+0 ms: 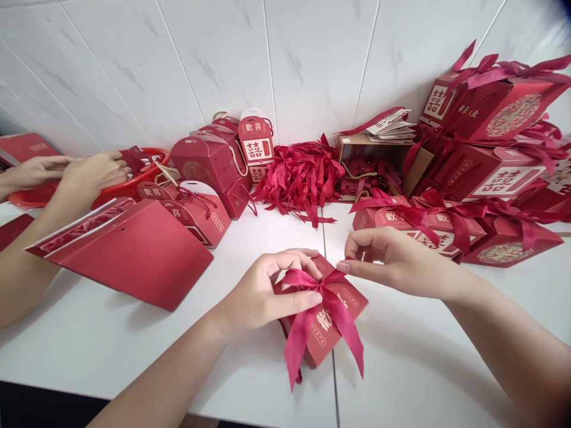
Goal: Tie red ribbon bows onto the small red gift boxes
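Little box: a small red box [328,330] lies on the white table [423,368], low in the middle of the frame, just by the seam in the tabletop.
Bow: a dark red ribbon [328,297] is tied in a bow on top of the box — its two long tails hang down toward the bottom of the frame.
Left hand: the left hand [263,294] is at the left side of the bow, thumb and fingers pressed together on the left loop.
Right hand: the right hand [392,258] is at the right side, thumb and first finger pinching the right loop of the ribbon.
Flat card: a big flat red card [134,252] lies tilted on the table, left of the middle.
Done boxes: red boxes with bows [450,226] sit close together at the right, and more are stacked above them in the upper right.
Ribbon heap: a pile of loose red ribbons [301,175] lies in the middle, near the wall.
Handle boxes: red boxes with rope handles [214,163] stand left of the heap.
Brown box: an open cardboard box [379,157] sits right of the heap.
Other person: another person's hands [89,175] are at the far left — they rest at a red basket [129,187].
Wall: white tiles [223,59] fill the top of the frame.
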{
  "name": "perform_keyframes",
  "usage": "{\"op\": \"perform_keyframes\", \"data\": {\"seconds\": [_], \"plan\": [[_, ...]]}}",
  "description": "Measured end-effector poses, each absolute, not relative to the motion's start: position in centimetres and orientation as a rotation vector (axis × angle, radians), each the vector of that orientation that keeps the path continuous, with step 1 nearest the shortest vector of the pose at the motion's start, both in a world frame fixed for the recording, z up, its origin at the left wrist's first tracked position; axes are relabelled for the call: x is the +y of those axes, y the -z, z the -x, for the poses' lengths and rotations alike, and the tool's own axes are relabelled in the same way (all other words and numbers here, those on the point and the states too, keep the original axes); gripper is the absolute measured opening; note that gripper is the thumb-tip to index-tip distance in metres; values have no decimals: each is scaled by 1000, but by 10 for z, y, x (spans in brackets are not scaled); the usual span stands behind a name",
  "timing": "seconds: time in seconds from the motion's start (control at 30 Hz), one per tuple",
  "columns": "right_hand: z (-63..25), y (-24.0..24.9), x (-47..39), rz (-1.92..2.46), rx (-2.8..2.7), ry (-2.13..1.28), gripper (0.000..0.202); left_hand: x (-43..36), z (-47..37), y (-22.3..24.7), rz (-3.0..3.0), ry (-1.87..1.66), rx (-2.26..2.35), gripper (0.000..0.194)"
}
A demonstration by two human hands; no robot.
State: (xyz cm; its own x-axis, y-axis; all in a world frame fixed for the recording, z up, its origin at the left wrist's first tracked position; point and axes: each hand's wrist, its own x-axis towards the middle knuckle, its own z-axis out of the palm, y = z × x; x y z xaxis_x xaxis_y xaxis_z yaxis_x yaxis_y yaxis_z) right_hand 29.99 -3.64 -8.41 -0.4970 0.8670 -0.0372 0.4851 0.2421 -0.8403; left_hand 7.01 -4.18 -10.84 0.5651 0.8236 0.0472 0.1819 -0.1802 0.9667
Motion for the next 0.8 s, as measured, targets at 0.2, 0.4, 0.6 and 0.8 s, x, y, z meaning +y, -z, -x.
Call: {"op": "perform_keyframes", "data": {"seconds": [0.2,0.4,0.6,0.8], "plan": [[-296,88,-39,1162,-1924,-1367,23,-45,-75,109,-1648,-789,926,16],[-290,93,-41,1133,-1793,-1416,29,-48,-80,113,-1673,-864,1032,25],[-289,94,-40,1152,-1727,-1450,31,-45,-78,117,-1711,-925,1032,28],[-291,98,-34,1143,-1704,-1378,36,-43,-78,117,-1740,-941,1065,31]]}}
